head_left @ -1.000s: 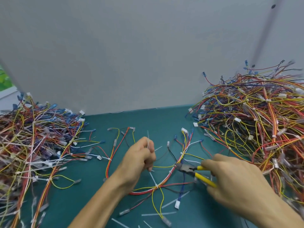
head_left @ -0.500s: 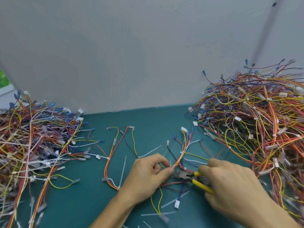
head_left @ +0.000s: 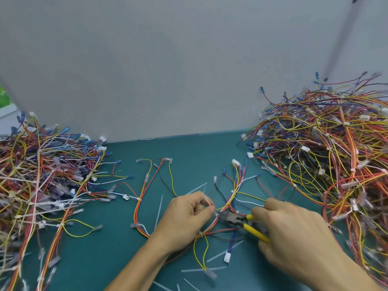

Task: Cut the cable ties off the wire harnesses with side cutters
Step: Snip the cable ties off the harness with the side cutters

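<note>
Centre of the frame, low: my left hand (head_left: pixel 189 215) is curled, thumb and fingertips pinching the wire harness (head_left: pixel 233 198) where it crosses the desk (head_left: pixel 189 150). My right hand (head_left: pixel 294 234) is clenched round the yellow handles of the side cutters (head_left: pixel 233 218). The nose points left and sits right against the bundle, just beside my left thumb. Whether the blades are on a cable tie (head_left: pixel 237 212) or on a wire I cannot tell, since the tip is half hidden among the strands. Risks as I judge them: the ties sit tight on the red, yellow and white wires, so a blade set too deep would nick insulation. The thumb is close enough to get caught if the tool slips. A snipped tail could flick off and vanish into the tangle. No bin, tray or box shows anywhere. One heap of harnesses (head_left: pixel 42 175) lies bare on the desk at the left edge, a taller heap (head_left: pixel 336 154) at the right. Loose cut ties (head_left: pixel 158 208) are scattered flat across the lower middle of the frame.
</note>
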